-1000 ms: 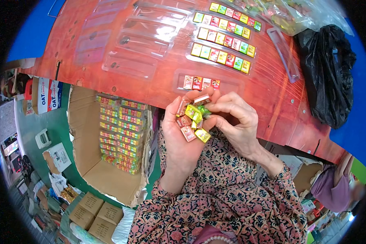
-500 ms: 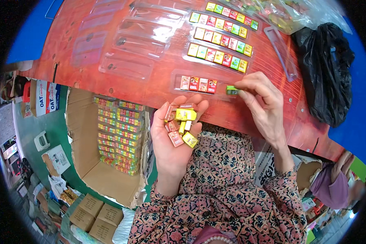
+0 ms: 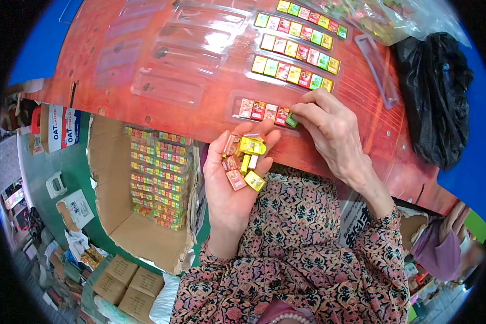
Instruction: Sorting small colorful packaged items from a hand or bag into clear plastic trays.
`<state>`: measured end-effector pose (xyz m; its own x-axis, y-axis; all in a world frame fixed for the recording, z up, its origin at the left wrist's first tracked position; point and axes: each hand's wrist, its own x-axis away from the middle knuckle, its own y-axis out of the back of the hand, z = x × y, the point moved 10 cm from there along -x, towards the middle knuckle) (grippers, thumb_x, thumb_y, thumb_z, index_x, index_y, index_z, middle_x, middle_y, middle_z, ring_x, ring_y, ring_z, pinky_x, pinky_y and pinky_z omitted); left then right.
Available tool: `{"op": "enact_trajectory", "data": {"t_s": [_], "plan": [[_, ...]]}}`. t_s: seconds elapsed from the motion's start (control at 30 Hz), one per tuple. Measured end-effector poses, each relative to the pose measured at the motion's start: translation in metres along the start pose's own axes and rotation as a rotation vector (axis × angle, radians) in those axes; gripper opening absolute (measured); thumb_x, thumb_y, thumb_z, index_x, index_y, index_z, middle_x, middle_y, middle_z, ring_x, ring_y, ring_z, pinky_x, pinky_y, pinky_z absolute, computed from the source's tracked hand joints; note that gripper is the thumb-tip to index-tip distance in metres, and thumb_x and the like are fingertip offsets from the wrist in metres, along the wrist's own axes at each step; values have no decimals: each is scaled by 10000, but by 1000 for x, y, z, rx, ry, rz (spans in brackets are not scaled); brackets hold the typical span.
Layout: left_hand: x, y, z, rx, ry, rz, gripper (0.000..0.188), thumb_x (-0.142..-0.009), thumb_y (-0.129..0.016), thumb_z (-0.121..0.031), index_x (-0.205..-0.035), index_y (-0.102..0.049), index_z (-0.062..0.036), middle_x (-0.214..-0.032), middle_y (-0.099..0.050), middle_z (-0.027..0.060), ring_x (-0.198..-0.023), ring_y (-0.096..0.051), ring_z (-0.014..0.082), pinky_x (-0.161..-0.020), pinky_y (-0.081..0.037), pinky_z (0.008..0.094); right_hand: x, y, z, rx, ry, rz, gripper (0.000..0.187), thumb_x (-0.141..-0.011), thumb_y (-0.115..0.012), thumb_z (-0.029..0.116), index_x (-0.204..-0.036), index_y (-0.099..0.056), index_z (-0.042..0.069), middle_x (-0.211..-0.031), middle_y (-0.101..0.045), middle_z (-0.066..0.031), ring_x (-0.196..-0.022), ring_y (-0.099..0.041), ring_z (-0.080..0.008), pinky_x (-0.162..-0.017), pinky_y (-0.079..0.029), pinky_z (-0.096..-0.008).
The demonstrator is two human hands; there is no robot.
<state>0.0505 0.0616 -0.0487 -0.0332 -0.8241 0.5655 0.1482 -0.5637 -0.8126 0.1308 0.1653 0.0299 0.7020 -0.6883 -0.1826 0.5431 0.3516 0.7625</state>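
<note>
My left hand [image 3: 229,181] is palm up below the table's edge, cupped under several small boxes [image 3: 245,159], some yellow, some reddish-brown. With thumb and fingers pinched, my right hand [image 3: 329,127] holds a small green box [image 3: 291,120]. That box is tilted at the right end of a row of red and pinkish small boxes [image 3: 263,111] in a clear plastic tray [image 3: 236,102]. My right fingers partly hide the tray's right end.
Farther back lie several filled clear trays [image 3: 294,73]. Unfilled clear trays [image 3: 167,89] are on the red table [image 3: 119,102] at left. A black plastic bag [image 3: 434,102] lies at right. An open carton [image 3: 146,240] with packed trays stands below left.
My right hand has moved left with the green box, bringing it from beyond the tray's right edge to the end of the row. The left hand has shifted only slightly.
</note>
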Motion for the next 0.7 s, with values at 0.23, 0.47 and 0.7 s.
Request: {"op": "enact_trajectory", "data": {"t_s": [0.23,0.47,0.7], "plan": [[-2,-1,0,10,15,15,411,-934,-374,-289,-1188,-477,18,-1335,-384,244,-1230,-406,357,-719,-569,462,2,2,10,78,177,2,191,-702,-647,-10,-887,-601,5,-860,-556,-118,-812,-579,-272,-668,-486,-341],[-3,-5,0,35,24,66,423,-935,-367,-289,-1211,-458,19,-1345,-369,244,-1251,-378,359,-757,-554,479,6,-6,17,88,221,-7,196,-687,-680,16,-869,-608,3,-853,-560,-106,-781,-571,-256,-650,-476,-330],[-4,0,0,-65,36,110,375,-936,-385,-286,-1160,-518,-17,-1154,-560,168,-1018,-579,277,-716,-564,395,-7,9,44,-185,220,-125,241,-686,-700,84,-911,-635,25,-806,-547,-94,-748,-547,-246,-648,-447,-333]]}}
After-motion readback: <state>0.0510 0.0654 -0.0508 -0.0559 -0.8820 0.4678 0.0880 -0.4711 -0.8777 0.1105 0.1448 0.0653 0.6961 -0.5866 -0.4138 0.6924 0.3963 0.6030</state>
